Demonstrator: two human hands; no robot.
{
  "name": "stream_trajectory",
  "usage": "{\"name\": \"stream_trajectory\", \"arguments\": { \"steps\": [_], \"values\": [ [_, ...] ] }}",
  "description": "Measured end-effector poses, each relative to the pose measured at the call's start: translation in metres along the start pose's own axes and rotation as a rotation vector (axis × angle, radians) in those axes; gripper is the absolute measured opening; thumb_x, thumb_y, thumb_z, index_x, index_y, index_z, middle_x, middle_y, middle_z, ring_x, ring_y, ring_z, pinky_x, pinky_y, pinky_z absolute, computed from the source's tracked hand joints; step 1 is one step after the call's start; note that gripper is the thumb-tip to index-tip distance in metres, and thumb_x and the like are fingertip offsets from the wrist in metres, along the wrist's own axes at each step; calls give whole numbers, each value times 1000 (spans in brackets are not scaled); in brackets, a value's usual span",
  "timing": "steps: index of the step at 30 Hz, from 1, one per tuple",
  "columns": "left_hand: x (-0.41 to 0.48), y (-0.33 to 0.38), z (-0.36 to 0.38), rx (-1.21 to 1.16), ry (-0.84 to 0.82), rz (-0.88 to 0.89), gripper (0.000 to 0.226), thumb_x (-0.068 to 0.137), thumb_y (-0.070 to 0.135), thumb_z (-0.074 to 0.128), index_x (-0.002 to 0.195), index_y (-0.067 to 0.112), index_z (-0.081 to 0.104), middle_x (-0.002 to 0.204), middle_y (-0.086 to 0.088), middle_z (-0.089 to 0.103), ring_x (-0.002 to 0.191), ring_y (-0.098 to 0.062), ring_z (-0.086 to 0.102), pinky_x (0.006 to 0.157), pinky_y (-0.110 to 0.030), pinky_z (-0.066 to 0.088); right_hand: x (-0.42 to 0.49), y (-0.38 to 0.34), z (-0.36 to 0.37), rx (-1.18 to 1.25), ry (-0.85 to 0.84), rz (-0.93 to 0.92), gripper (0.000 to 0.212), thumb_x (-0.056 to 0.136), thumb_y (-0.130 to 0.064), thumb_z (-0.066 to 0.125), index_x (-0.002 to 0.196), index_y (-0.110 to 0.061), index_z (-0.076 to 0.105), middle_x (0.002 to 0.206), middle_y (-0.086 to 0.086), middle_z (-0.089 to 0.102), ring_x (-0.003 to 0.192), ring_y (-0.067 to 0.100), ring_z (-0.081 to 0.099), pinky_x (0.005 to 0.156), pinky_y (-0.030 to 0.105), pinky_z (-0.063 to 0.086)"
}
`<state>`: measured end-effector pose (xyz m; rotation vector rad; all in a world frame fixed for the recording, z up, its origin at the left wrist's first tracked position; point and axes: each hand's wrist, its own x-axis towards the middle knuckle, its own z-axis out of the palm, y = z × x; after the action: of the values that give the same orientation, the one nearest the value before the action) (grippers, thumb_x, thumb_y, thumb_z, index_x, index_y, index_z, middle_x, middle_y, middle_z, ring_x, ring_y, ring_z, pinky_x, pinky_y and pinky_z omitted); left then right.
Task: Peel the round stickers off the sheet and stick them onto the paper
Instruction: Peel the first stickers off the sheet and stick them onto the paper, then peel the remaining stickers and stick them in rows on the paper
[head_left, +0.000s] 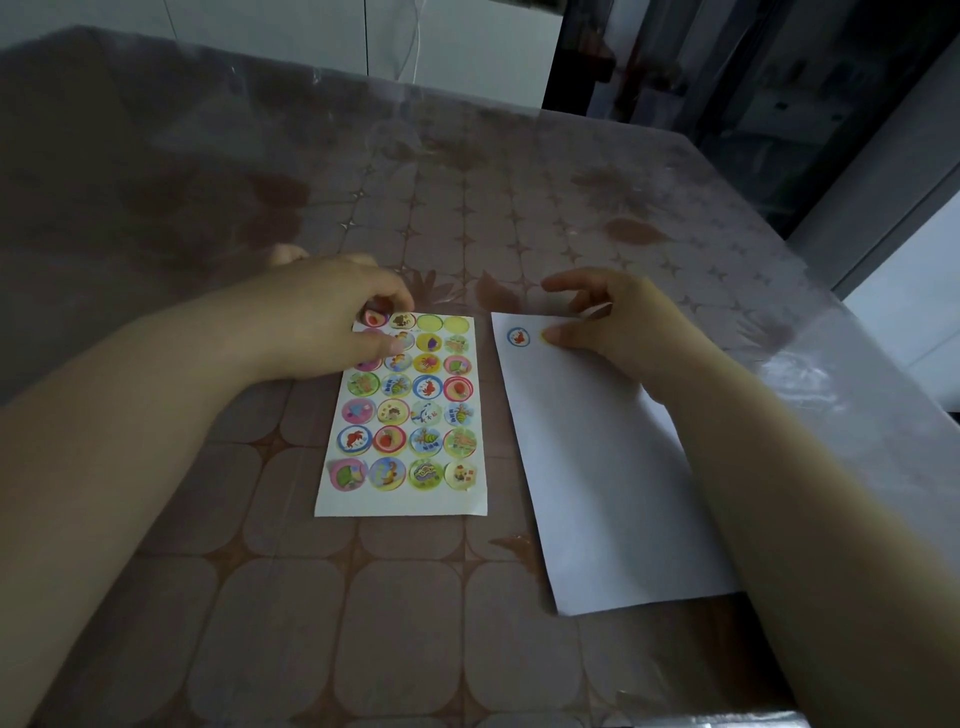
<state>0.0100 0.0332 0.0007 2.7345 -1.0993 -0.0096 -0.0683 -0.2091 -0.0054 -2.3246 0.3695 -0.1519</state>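
A sticker sheet (405, 499) with several colourful round stickers lies in the middle of the table. Two spots at its top right are bare yellow circles (442, 323). My left hand (332, 317) rests on the sheet's top left corner, fingers pressing it down. To the right lies a white paper (597, 467), slightly slanted. One round sticker with a blue rim (518, 337) is stuck near its top left. My right hand (618, 322) presses a fingertip on a yellow sticker (545, 336) beside it, which is mostly hidden under the finger.
The table (363, 597) has a patterned brown cloth under a clear plastic cover. Its right edge runs close to the paper. White cabinets and a dark doorway stand behind the table.
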Motion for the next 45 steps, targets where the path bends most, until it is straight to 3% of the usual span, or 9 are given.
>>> {"name": "stream_trajectory", "arguments": {
  "steps": [10, 15, 18, 23, 26, 29, 32, 37, 45],
  "values": [
    [1, -2, -1, -15, 3, -16, 41, 81, 44, 60, 120, 34, 52, 114, 14, 50, 116, -8, 47, 104, -37, 19, -2, 1, 13, -127, 74, -79, 29, 85, -27, 61, 114, -29, 54, 79, -9, 47, 70, 8, 47, 58, 14, 36],
    [2, -2, -1, -30, -3, -17, 33, 80, 45, 61, 112, 35, 56, 102, 17, 46, 110, -7, 50, 101, -37, 20, -2, 1, 5, -157, 1, -62, 38, 75, -41, 70, 109, -32, 58, 80, -12, 48, 70, 6, 47, 70, 23, 42],
    [1, -2, -2, -39, 3, -17, 32, 79, 45, 63, 109, 35, 57, 102, 17, 46, 110, -8, 50, 100, -36, 21, -2, 1, 5, -168, -20, -71, 33, 74, -39, 71, 104, -30, 60, 80, -10, 49, 69, 7, 48, 63, 20, 41],
    [1, -2, -3, -71, 14, -20, 33, 78, 46, 65, 108, 34, 57, 105, 15, 50, 111, -7, 50, 98, -35, 23, -6, -22, -4, -54, 148, -237, 13, 85, -32, 61, 87, -20, 66, 75, -13, 58, 65, 1, 51, 62, 14, 41],
    [0, -2, -4, -74, 2, -39, 42, 79, 45, 64, 116, 30, 53, 116, 9, 54, 115, -11, 49, 98, -34, 27, -8, -55, 4, -131, -53, -378, 6, 83, -27, 64, 87, -24, 68, 75, -14, 61, 61, -2, 53, 58, 7, 40],
    [-2, -3, -9, -129, -7, -58, 48, 81, 38, 64, 125, 28, 48, 123, 5, 53, 119, -16, 48, 101, -36, 33, -1, -74, 29, -386, -236, -418, 22, 83, -23, 63, 105, -21, 67, 87, -5, 59, 74, 8, 53, 68, 19, 42],
    [-6, 1, -14, 43, -129, -82, 62, 87, 46, 50, 142, 27, 28, 147, -1, 33, 135, -22, 30, 108, -40, 24, 7, -76, 54, -428, -217, -393, 26, 84, -23, 60, 109, -24, 66, 100, -1, 64, 86, 14, 56, 72, 22, 41],
    [-13, 10, -9, 161, -393, -177, 77, 87, 63, 26, 147, 28, -8, 157, 4, -13, 145, -18, -10, 115, -48, -6, 5, -69, 68, -243, -116, -408, 21, 82, -21, 63, 101, -24, 70, 85, -12, 56, 79, 3, 51, 66, 15, 35],
    [-16, 13, -5, 232, -539, -237, 88, 78, 75, 22, 145, 31, -16, 153, 0, -26, 144, -22, -15, 112, -51, -13, 2, -67, 70, -200, -50, -433, 10, 80, -26, 65, 87, -26, 71, 79, -17, 61, 88, 9, 60, 89, 41, 45]
  ]
}}
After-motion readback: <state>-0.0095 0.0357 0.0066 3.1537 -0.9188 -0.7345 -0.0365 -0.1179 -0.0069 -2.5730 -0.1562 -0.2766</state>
